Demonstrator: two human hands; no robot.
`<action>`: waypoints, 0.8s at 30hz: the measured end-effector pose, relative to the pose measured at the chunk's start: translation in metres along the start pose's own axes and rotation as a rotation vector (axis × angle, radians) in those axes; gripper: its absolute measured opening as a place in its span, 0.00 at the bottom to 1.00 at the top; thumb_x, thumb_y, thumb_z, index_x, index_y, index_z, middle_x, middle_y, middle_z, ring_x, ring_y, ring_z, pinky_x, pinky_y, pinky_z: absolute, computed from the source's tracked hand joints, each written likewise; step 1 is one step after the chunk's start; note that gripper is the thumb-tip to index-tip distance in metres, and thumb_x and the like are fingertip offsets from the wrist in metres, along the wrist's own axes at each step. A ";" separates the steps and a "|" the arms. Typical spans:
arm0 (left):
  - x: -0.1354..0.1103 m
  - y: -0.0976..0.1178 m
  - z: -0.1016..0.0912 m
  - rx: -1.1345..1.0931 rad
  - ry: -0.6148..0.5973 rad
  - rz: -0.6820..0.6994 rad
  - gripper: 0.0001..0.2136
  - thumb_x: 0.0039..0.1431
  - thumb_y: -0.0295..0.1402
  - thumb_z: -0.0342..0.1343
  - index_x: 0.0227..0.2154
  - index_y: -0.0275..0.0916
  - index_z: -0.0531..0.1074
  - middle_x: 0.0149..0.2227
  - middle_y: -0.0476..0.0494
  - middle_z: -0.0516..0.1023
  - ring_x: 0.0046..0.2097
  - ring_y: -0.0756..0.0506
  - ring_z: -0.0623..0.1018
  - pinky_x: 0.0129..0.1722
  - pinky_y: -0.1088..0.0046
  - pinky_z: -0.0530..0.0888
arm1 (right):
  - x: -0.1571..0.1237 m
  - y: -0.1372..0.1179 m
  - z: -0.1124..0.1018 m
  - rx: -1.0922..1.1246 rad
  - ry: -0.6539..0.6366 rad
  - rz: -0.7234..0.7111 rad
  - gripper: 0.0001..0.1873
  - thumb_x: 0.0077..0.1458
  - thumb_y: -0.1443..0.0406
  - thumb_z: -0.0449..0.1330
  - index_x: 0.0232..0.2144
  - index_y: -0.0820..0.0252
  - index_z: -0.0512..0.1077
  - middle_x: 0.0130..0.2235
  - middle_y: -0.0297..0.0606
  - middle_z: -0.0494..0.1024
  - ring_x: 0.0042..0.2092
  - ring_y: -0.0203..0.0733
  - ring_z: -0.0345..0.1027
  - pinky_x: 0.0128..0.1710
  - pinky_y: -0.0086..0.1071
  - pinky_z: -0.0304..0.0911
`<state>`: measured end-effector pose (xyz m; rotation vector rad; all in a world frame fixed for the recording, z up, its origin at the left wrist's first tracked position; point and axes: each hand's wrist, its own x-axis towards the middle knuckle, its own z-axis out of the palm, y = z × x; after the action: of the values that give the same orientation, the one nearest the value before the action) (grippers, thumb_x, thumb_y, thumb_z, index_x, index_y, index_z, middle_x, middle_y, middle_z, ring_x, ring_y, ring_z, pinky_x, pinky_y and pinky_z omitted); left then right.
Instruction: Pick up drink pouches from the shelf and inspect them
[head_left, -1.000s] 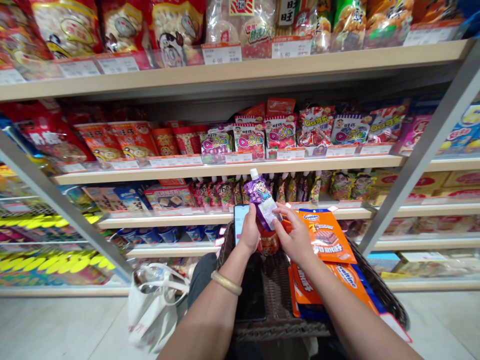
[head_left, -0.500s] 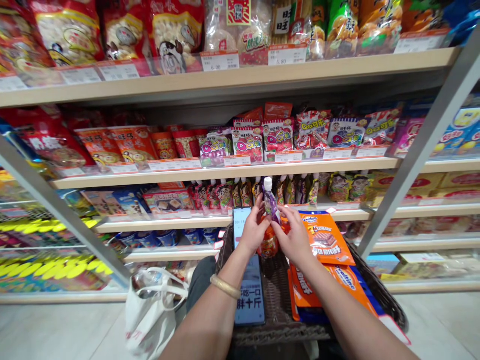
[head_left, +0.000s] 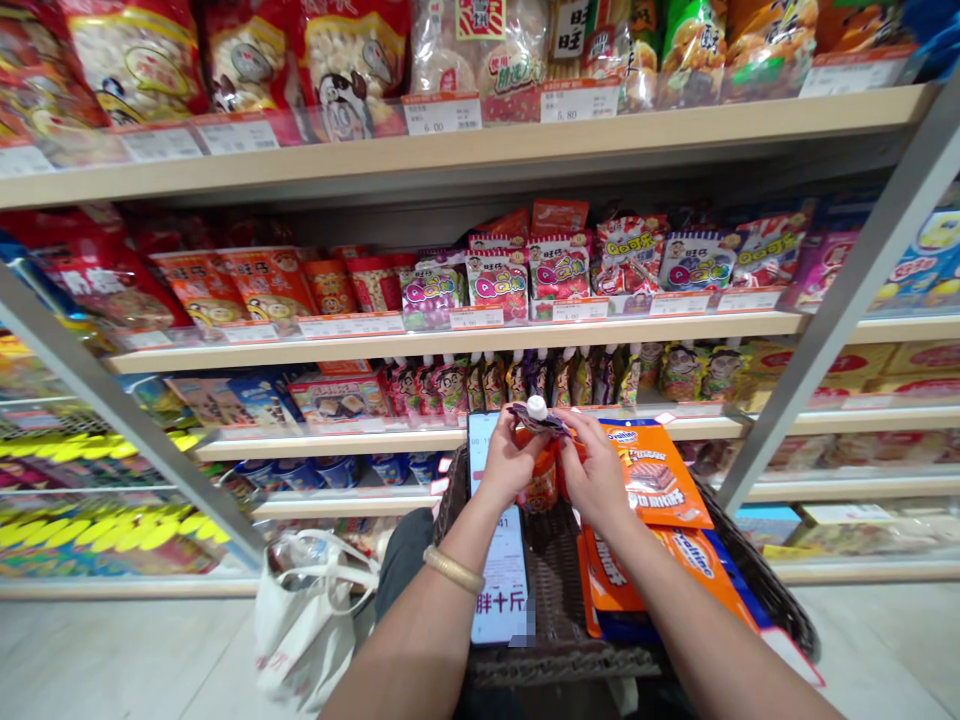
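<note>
Both hands grip a purple jelly drink pouch [head_left: 541, 421] with a white cap, held above a dark woven basket [head_left: 555, 662]. My left hand [head_left: 510, 460] pinches its left side, and my right hand [head_left: 596, 470] pinches its right side. The pouch is tipped so its cap points up toward me. Just below it in the basket is a red-orange jar [head_left: 538, 485], partly hidden by the fingers. Orange Ovaltine packets [head_left: 656, 475] lie to the right of my right hand. Under my left forearm is a phone [head_left: 501, 560] with a lit screen.
Shelves [head_left: 450, 345] of snacks span the view ahead. A row of similar pouches [head_left: 585, 378] stands on the shelf just beyond my hands. A white cloth bag [head_left: 304, 620] sits on the floor at left. Slanting grey posts [head_left: 832, 290] frame the shelves.
The pouch has tilted from nearly upright, its cap coming down and toward me. My hands stay in nearly the same place. The phone's screen text has shifted.
</note>
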<state>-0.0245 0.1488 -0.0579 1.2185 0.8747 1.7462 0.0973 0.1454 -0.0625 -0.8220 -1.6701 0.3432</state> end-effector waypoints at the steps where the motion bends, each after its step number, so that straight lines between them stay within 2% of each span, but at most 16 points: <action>1: 0.000 -0.001 0.000 0.000 0.006 0.000 0.16 0.43 0.24 0.64 0.36 0.39 0.69 0.38 0.47 0.75 0.42 0.47 0.74 0.48 0.69 0.68 | 0.000 -0.001 -0.001 -0.005 0.010 -0.013 0.19 0.57 0.71 0.50 0.49 0.55 0.70 0.47 0.43 0.73 0.50 0.46 0.66 0.53 0.46 0.63; 8: -0.002 0.006 0.001 0.000 -0.038 0.048 0.14 0.43 0.24 0.62 0.35 0.39 0.69 0.36 0.49 0.74 0.39 0.49 0.74 0.42 0.74 0.69 | 0.000 -0.014 -0.005 -0.035 0.087 -0.212 0.23 0.55 0.73 0.53 0.53 0.52 0.65 0.46 0.42 0.72 0.48 0.47 0.66 0.49 0.45 0.64; 17: -0.005 0.014 0.005 -0.045 -0.035 -0.023 0.17 0.39 0.29 0.67 0.33 0.39 0.67 0.36 0.48 0.74 0.39 0.48 0.74 0.41 0.74 0.69 | -0.001 -0.018 -0.007 -0.048 0.131 -0.393 0.35 0.55 0.75 0.53 0.60 0.40 0.54 0.48 0.41 0.67 0.48 0.47 0.65 0.46 0.47 0.67; 24: -0.007 0.016 0.005 -0.073 -0.033 -0.042 0.18 0.39 0.30 0.68 0.33 0.39 0.67 0.35 0.49 0.74 0.36 0.49 0.74 0.39 0.75 0.69 | -0.002 -0.016 -0.007 -0.038 0.103 -0.400 0.35 0.54 0.75 0.53 0.59 0.38 0.57 0.48 0.40 0.66 0.48 0.46 0.66 0.46 0.47 0.67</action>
<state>-0.0217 0.1366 -0.0451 1.1706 0.8050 1.7055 0.0987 0.1314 -0.0523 -0.5065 -1.7013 -0.0086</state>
